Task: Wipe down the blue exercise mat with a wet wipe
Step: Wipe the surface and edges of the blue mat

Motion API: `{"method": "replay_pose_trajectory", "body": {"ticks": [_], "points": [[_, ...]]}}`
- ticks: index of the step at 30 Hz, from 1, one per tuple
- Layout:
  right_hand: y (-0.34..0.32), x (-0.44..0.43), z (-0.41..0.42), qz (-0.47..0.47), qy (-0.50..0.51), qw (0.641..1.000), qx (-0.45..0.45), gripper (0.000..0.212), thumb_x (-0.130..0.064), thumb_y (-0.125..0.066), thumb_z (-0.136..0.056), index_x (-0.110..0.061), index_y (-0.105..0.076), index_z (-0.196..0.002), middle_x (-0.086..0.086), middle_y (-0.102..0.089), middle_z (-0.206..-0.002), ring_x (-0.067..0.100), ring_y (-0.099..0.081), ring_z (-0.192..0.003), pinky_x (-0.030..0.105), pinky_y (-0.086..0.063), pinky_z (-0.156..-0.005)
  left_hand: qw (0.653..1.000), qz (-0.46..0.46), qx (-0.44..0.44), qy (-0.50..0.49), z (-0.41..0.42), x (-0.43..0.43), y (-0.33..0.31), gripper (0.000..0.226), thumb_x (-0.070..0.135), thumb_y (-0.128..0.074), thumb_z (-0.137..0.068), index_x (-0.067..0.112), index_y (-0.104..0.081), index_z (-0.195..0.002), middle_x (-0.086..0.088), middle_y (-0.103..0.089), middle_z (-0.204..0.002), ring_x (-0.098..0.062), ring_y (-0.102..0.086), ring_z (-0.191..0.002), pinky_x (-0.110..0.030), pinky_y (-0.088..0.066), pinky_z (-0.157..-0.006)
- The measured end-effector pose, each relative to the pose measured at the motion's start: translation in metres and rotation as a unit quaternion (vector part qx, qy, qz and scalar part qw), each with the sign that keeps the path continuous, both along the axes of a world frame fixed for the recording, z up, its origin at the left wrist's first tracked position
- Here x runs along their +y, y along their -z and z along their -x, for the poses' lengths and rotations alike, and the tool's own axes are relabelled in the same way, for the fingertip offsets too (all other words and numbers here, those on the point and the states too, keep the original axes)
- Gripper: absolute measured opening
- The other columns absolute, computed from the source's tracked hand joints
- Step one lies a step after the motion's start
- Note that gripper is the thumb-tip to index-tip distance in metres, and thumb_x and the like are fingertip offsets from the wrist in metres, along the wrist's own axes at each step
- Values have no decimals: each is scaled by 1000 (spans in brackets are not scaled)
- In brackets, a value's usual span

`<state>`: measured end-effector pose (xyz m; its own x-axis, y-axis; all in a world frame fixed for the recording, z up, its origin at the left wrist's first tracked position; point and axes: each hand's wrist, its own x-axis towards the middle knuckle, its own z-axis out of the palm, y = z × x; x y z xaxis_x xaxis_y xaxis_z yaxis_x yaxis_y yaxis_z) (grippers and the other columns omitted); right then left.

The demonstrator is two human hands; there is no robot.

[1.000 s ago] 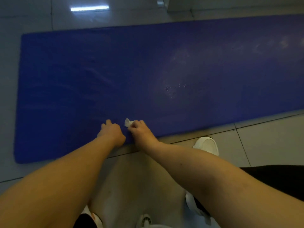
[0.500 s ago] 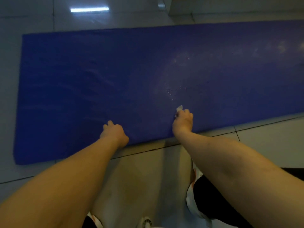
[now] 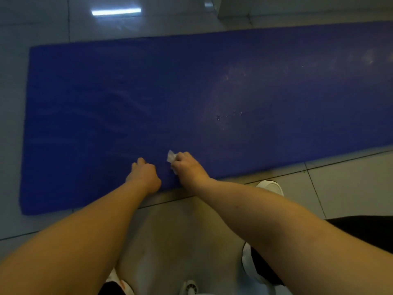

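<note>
Pale, glossy floor tiles fill the scene, seen from above; a bright strip of reflected light gleams on them near the top left. A long blue exercise mat lies flat across the tiles; its left end is in view, while its right end runs out past the edge of the picture. Faint pale smears and a few small specks mark the mat right of centre.

A person leans over the near long edge of the mat; two bare forearms reach forward from the bottom of the view. The left hand rests on the mat just inside that near edge; its fingers are curled under into a loose fist, knuckles up, and nothing shows in its grasp. The right hand sits just beside it, to its right, also on the mat close to the near edge; its fingers are bent around a small crumpled white wet wipe, which pokes out at the fingertips and lies against the blue surface. The two hands are close but apart, with a narrow strip of mat between them.

Below the right forearm a white shoe stands on the tiles just off the mat; dark clothing shows at the lower right.
</note>
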<state>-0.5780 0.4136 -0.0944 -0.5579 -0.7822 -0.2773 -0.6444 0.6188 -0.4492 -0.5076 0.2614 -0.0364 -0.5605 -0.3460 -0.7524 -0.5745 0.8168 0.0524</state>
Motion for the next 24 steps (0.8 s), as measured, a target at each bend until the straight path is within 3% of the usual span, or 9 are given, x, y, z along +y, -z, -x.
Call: {"method": "replay_pose_trajectory", "body": {"ticks": [3, 5, 8, 12, 15, 18, 21, 24], "points": [[-9, 40, 37, -42, 75, 993, 84, 42, -10, -57, -96, -9, -54, -138, 11, -59, -120, 32, -49, -108, 45, -48, -90, 1000, 1, 1, -7, 2, 2, -1, 34, 23, -51, -98, 10, -56, -129, -11, -29, -143, -30, -40, -117, -40, -49, -89], [-14, 72, 68, -117, 146, 971, 146, 43, -13, -53, -97, -17, -49, -139, 7, -61, -122, 30, -49, -111, 40, -45, -85, 1000, 4, 1, -15, 4, 4, -2, 32, 24, -51, -98, 9, -56, -125, -11, -29, -144, -30, -41, -116, -38, -47, -85], [-15, 108, 101, -203, 277, 928, 145, 41, -14, -48, -101, -16, -47, -141, 7, -58, -126, 29, -46, -115, 35, -40, -85, 1000, 3, -2, -22, 6, 5, -1, 32, 24, -51, -98, 8, -56, -125, -13, -25, -149, -32, -40, -123, -40, -48, -88], [-7, 83, 86, -142, 322, 930, 106, 50, -10, -46, -100, -10, -37, -150, 11, -52, -133, 29, -43, -117, 35, -42, -100, 1000, 1, 0, -24, 5, 5, 1, 37, 27, -49, -99, 7, -54, -129, -13, -26, -148, -33, -38, -124, -43, -48, -95], [-9, 27, 51, -75, 258, 961, 58, 54, -7, -45, -100, -8, -31, -152, 13, -47, -137, 30, -43, -121, 37, -41, -105, 1000, -3, 0, -29, 6, 3, 2, 34, 27, -48, -99, 8, -54, -127, -13, -26, -147, -33, -40, -122, -43, -48, -95], [-7, -31, 12, -14, 117, 993, 2, 51, -5, -49, -99, -4, -38, -149, 17, -47, -136, 34, -43, -121, 39, -44, -99, 999, -3, 17, -39, 6, 0, 3, 27, 24, -50, -100, 12, -56, -123, -12, -32, -143, -31, -44, -118, -41, -49, -87], [0, -56, -11, 16, -24, 999, -14, 32, -1, -61, -94, 0, -63, -126, 17, -52, -127, 32, -46, -108, 41, -46, -95, 998, -4, 41, -56, 5, -9, 7, 27, 23, -50, -100, 17, -58, -125, -10, -42, -135, -25, -53, -105, -42, -53, -87], [2, -44, 7, 23, -24, 999, -4, 23, 3, -59, -92, -1, -66, -113, 17, -53, -120, 31, -45, -104, 44, -46, -90, 996, 0, 61, -68, 7, -19, 5, 27, 22, -51, -98, 19, -60, -124, -6, -50, -126, -23, -58, -96, -44, -56, -84]]}}
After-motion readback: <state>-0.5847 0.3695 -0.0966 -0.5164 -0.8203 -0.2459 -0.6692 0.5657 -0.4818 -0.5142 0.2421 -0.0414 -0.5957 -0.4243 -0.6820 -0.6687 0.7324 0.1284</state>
